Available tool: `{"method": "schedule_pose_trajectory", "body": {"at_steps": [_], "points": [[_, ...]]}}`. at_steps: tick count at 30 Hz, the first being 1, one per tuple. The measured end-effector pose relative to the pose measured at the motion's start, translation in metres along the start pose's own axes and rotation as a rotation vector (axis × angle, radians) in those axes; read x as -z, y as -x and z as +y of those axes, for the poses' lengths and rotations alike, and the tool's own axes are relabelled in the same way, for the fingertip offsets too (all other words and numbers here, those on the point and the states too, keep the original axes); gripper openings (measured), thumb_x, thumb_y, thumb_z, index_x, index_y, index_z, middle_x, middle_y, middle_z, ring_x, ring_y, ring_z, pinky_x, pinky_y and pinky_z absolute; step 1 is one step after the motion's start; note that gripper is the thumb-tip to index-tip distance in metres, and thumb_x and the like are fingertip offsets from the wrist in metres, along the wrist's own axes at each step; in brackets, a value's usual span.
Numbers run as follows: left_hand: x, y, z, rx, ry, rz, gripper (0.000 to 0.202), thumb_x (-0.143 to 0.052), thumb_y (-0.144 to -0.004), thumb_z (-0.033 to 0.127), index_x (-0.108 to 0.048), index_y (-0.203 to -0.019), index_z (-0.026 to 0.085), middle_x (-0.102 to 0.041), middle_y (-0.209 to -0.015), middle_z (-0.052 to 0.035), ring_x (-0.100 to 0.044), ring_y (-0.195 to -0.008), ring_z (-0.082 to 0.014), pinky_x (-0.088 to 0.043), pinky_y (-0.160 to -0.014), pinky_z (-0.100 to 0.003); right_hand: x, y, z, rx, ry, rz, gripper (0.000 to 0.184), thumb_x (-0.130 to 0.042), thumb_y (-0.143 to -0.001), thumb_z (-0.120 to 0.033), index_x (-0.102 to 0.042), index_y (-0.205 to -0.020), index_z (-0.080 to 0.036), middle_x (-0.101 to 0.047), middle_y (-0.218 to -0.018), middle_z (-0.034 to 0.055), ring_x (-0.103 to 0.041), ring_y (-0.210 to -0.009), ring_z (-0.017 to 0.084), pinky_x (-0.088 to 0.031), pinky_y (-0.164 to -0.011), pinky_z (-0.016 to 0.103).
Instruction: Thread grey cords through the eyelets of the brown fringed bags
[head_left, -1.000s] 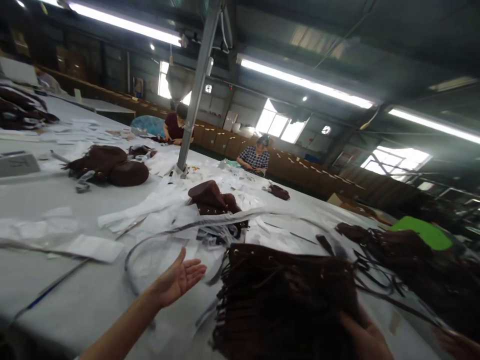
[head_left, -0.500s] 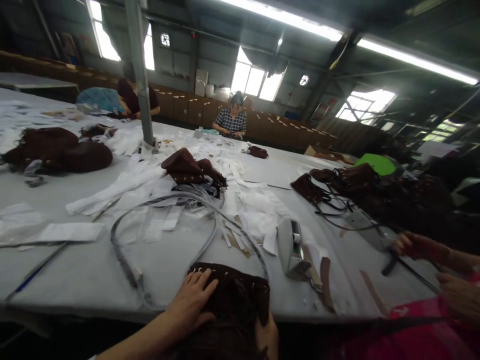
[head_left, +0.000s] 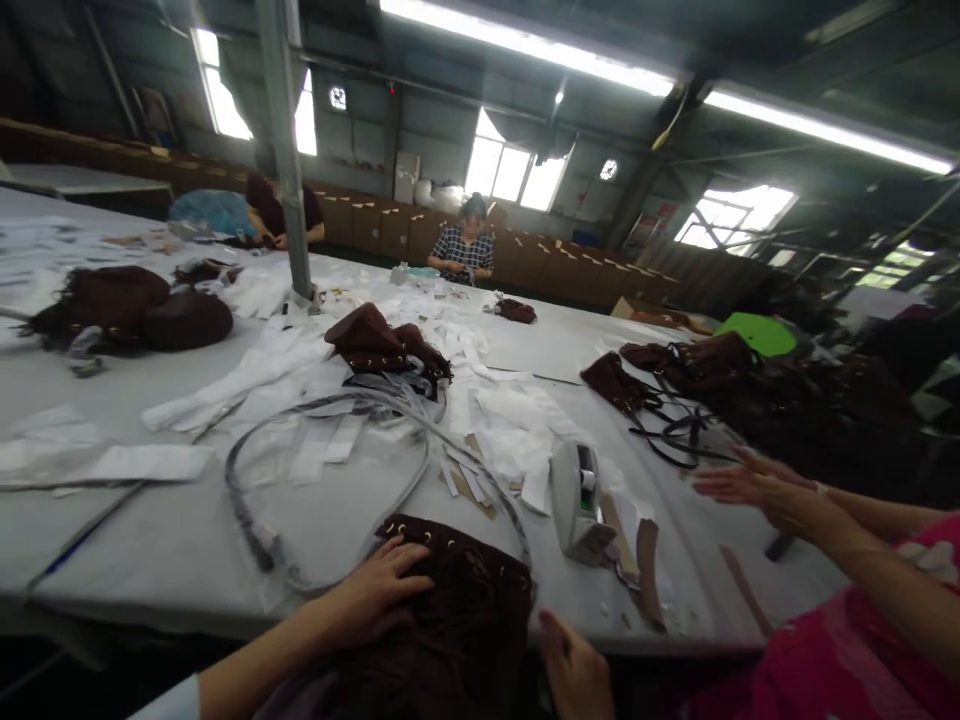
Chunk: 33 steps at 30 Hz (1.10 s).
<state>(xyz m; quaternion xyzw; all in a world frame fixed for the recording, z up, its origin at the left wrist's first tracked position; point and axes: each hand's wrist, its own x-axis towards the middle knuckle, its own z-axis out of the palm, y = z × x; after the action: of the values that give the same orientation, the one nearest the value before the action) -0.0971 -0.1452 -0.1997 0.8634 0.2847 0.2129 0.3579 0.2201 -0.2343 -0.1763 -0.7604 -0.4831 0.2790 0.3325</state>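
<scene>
A dark brown fringed bag (head_left: 480,590) with gold eyelets along its top edge lies at the table's near edge, partly over it. My left hand (head_left: 386,590) rests flat on its left side, fingers stretched out. Just off the bag's right side is my right hand (head_left: 577,665), apart from it, its fingers loosely bent and nothing visible in them. A long strap in clear wrapping (head_left: 244,510) loops over the table behind the bag. Parts of the bag's lower end are dark and hard to make out.
A grey tape dispenser (head_left: 577,505) stands right of the bag beside brown strips (head_left: 647,560). Scraps of white paper (head_left: 510,420) and more brown bags (head_left: 367,340) lie beyond. At right a co-worker's hands (head_left: 765,490) reach over the table; other people sit across it.
My right hand has come off the bag's right edge and moved right. My left hand stays on the bag. The co-worker's hands have moved left and let go of a dark strap.
</scene>
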Motion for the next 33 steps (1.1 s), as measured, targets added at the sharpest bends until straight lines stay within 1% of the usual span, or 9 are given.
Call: {"method": "schedule_pose_trajectory", "body": {"at_steps": [3, 5, 8, 11, 16, 21, 24, 28, 33], "points": [[0.001, -0.001, 0.002, 0.072, 0.054, -0.006, 0.048, -0.065, -0.078, 0.024, -0.058, -0.125, 0.035, -0.043, -0.144, -0.0077, -0.037, -0.133, -0.0328, -0.013, -0.113, -0.056, 0.047, -0.046, -0.021, 0.008, 0.037, 0.18, 0.055, -0.046, -0.076, -0.07, -0.069, -0.077, -0.02, -0.066, -0.061, 0.0068, -0.064, -0.067, 0.026, -0.048, -0.067, 0.034], [0.002, -0.004, 0.004, 0.132, 0.09, 0.007, 0.041, -0.063, -0.081, 0.031, -0.061, -0.122, 0.034, -0.046, -0.142, -0.0079, -0.037, -0.133, -0.0329, -0.013, -0.113, -0.056, 0.057, -0.078, -0.029, -0.039, -0.047, 0.114, 0.054, -0.045, -0.076, -0.067, -0.067, -0.077, -0.018, -0.065, -0.063, 0.0057, -0.064, -0.067, 0.024, -0.048, -0.062, 0.032], [0.008, -0.012, 0.008, 0.222, 0.175, 0.041, 0.035, -0.061, -0.082, 0.038, -0.065, -0.116, 0.033, -0.055, -0.133, -0.0069, -0.044, -0.127, -0.032, -0.02, -0.113, -0.052, 0.042, -0.117, -0.028, -0.107, -0.108, -0.022, 0.05, -0.047, -0.076, -0.063, -0.064, -0.08, -0.016, -0.066, -0.07, 0.0052, -0.065, -0.065, 0.021, -0.047, -0.055, 0.028], [0.016, -0.022, 0.015, 0.314, 0.277, 0.129, 0.029, -0.06, -0.083, 0.039, -0.069, -0.109, 0.032, -0.065, -0.119, -0.0059, -0.055, -0.113, -0.0299, -0.037, -0.105, -0.044, 0.013, -0.136, -0.017, -0.165, -0.137, -0.204, 0.042, -0.059, -0.071, -0.057, -0.063, -0.069, -0.015, -0.061, -0.058, 0.0014, -0.06, -0.052, 0.016, -0.041, -0.046, 0.024], [0.028, -0.051, 0.02, 0.444, 0.396, 0.256, 0.023, -0.061, -0.082, 0.039, -0.072, -0.099, 0.03, -0.071, -0.1, -0.0047, -0.061, -0.096, -0.0281, -0.046, -0.091, -0.036, -0.008, -0.139, -0.001, -0.218, -0.237, -0.444, 0.033, -0.075, -0.06, -0.043, -0.059, -0.056, -0.014, -0.05, -0.045, -0.0052, -0.045, -0.042, 0.008, -0.03, -0.041, 0.019], [0.015, -0.105, 0.02, 0.38, 0.476, 0.276, 0.035, -0.073, -0.07, 0.036, -0.07, -0.104, 0.027, -0.066, -0.11, -0.0076, -0.053, -0.11, -0.032, -0.033, -0.104, -0.039, -0.005, -0.132, 0.001, -0.288, -0.443, -0.501, 0.034, -0.072, -0.066, -0.047, -0.058, -0.068, -0.016, -0.05, -0.053, -0.0068, -0.043, -0.047, 0.007, -0.035, -0.047, 0.018], [-0.006, -0.133, 0.026, 0.291, 0.442, 0.147, 0.039, -0.076, -0.067, 0.033, -0.069, -0.104, 0.026, -0.068, -0.101, -0.0091, -0.057, -0.101, -0.0324, -0.036, -0.098, -0.039, 0.001, -0.122, -0.005, -0.338, -0.587, -0.582, 0.039, -0.072, -0.067, -0.048, -0.061, -0.09, -0.019, -0.061, -0.073, -0.0026, -0.055, -0.059, 0.011, -0.046, -0.059, 0.024], [-0.021, -0.133, 0.044, 0.11, 0.205, -0.132, 0.014, -0.06, -0.082, 0.034, -0.071, -0.086, 0.025, -0.067, -0.08, -0.0069, -0.06, -0.077, -0.0252, -0.042, -0.079, -0.033, 0.01, -0.11, -0.007, -0.36, -0.714, -0.659, 0.043, -0.078, -0.061, -0.046, -0.063, -0.085, -0.014, -0.063, -0.076, 0.0023, -0.057, -0.063, 0.013, -0.047, -0.063, 0.027], [-0.012, -0.116, 0.055, 0.164, 0.259, -0.174, 0.018, -0.057, -0.085, 0.036, -0.069, -0.088, 0.024, -0.067, -0.088, -0.0058, -0.06, -0.083, -0.0227, -0.041, -0.079, -0.03, 0.015, -0.101, -0.012, -0.293, -0.833, -0.613, 0.043, -0.081, -0.06, -0.046, -0.065, -0.086, -0.015, -0.064, -0.076, 0.002, -0.059, -0.069, 0.013, -0.046, -0.07, 0.024]]}}
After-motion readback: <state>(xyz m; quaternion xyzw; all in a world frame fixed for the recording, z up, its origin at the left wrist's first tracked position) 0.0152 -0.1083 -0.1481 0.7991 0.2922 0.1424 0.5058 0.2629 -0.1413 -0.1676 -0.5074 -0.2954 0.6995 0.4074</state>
